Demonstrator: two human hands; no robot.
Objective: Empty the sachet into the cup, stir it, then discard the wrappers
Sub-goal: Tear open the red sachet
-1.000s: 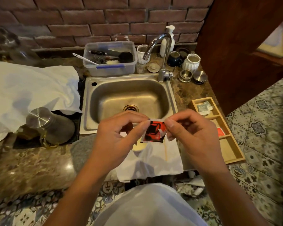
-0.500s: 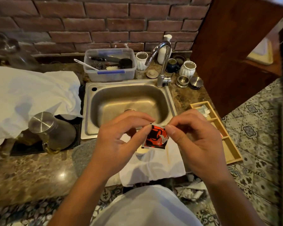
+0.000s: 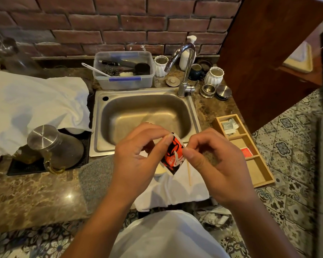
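Between the two thumbs sits the sachet (image 3: pixel 172 154), tilted, pinched on its left edge by the left hand (image 3: pixel 138 161) and on its right edge by the right hand (image 3: pixel 215 164), just above a pale cup (image 3: pixel 159 170) beside the sink (image 3: pixel 145 116).

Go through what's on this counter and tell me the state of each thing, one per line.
sachet: pinched between both hands, tilted
left hand: gripping the sachet
right hand: gripping the sachet
cup: mostly hidden below the sachet
stir stick: lying on the white cloth
sink: empty
tap: no water running
metal jug: lid on
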